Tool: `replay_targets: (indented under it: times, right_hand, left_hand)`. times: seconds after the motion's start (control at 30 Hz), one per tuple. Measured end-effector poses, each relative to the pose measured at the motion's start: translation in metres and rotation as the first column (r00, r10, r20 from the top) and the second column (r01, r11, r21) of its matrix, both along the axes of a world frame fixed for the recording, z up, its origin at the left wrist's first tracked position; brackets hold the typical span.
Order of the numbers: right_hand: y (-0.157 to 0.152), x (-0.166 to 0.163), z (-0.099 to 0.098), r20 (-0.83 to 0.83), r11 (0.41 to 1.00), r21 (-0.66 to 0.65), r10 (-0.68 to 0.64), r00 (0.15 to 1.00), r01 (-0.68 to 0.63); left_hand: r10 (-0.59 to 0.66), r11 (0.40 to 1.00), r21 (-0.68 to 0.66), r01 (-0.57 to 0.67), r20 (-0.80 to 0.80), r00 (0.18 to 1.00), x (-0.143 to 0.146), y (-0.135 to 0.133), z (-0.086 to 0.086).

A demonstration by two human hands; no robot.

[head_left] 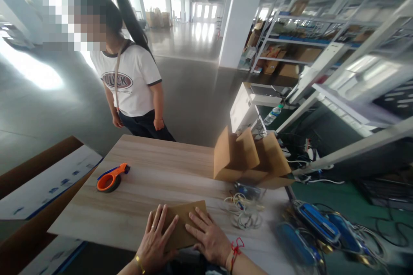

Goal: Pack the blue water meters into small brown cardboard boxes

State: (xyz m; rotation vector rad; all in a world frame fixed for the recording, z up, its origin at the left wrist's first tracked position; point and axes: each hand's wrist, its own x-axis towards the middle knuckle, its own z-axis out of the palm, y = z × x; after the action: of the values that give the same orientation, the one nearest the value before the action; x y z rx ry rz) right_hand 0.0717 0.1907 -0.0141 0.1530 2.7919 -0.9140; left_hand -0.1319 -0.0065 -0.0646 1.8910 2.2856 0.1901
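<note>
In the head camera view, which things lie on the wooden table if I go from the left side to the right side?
Orange tape dispenser → left hand → flat brown cardboard under both hands → right hand → coil of pale cables → open cardboard box farther back.

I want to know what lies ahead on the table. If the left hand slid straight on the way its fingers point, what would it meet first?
The left hand lies flat on the brown cardboard piece, fingers pointing up and slightly right. Past the cardboard's far edge is bare wooden table; the open cardboard box sits further right, probably off that line, though depth is unclear.
</note>
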Motion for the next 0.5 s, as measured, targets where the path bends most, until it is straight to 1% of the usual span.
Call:
replay_targets:
  times: [0.1, 0.17, 0.23, 0.3, 0.33, 0.37, 0.43, 0.47, 0.5]
  right_hand:
    - [-0.001, 0.006, -0.001, -0.019, 1.0, 0.001, 0.007, 1.0, -0.007]
    - [-0.002, 0.009, -0.004, 0.014, 1.0, -0.009, 0.01, 1.0, -0.01]
    - [-0.003, 0.011, -0.007, 0.04, 0.999, -0.034, 0.009, 0.999, -0.008]
    - [-0.005, 0.01, -0.008, 0.025, 0.999, -0.051, 0.002, 1.0, -0.001]
    - [-0.006, 0.009, -0.008, 0.007, 0.999, -0.052, -0.006, 1.0, 0.006]
    - [-0.008, 0.008, -0.006, -0.01, 0.999, -0.052, -0.015, 1.0, 0.014]
    - [-0.009, 0.004, -0.001, -0.048, 0.997, -0.041, -0.069, 0.996, 0.067]
    - [-0.007, 0.002, 0.003, -0.09, 0.99, -0.022, -0.138, 0.986, 0.136]
    - [-0.002, -0.001, 0.008, -0.157, 0.971, 0.009, -0.233, 0.96, 0.237]
  left_hand:
    - [-0.064, 0.975, 0.196, 0.107, -0.211, 0.975, 0.0, -0.001, -0.01]
    - [-0.06, 0.942, 0.294, 0.161, -0.325, 0.944, 0.001, 0.003, -0.01]
    - [-0.097, 0.903, 0.349, 0.251, -0.404, 0.91, 0.003, 0.009, -0.006]
    - [-0.191, 0.852, 0.353, 0.386, -0.477, 0.858, 0.005, 0.016, -0.002]
    - [-0.227, 0.832, 0.346, 0.434, -0.501, 0.835, 0.006, 0.019, -0.001]
    - [-0.243, 0.82, 0.345, 0.456, -0.511, 0.825, 0.007, 0.022, -0.002]
    - [-0.217, 0.826, 0.358, 0.436, -0.512, 0.831, 0.01, 0.024, -0.007]
    - [-0.196, 0.829, 0.366, 0.422, -0.516, 0.834, 0.011, 0.025, -0.012]
    - [-0.164, 0.835, 0.378, 0.4, -0.522, 0.837, 0.012, 0.024, -0.016]
